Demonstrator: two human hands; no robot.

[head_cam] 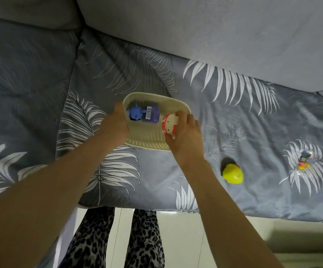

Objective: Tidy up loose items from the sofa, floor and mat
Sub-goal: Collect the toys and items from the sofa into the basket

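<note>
Sofa cover (234,117) with leaf print fills the frame; yellow toy (232,174) lies lower right of centre, small colourful bits (305,160) far right. Cream basket (147,145) at centre holds blue toy (135,112) and purple box (152,113). Both forearms reach up-frame. Left hand (116,123) grips basket's left rim. Right hand (185,132) curls round red-and-white doll (170,122) at basket's right side.

Cream basket (147,145), yellow toy (233,174), grey leaf-print cover (234,89), leopard-print trousers (145,240)
</note>
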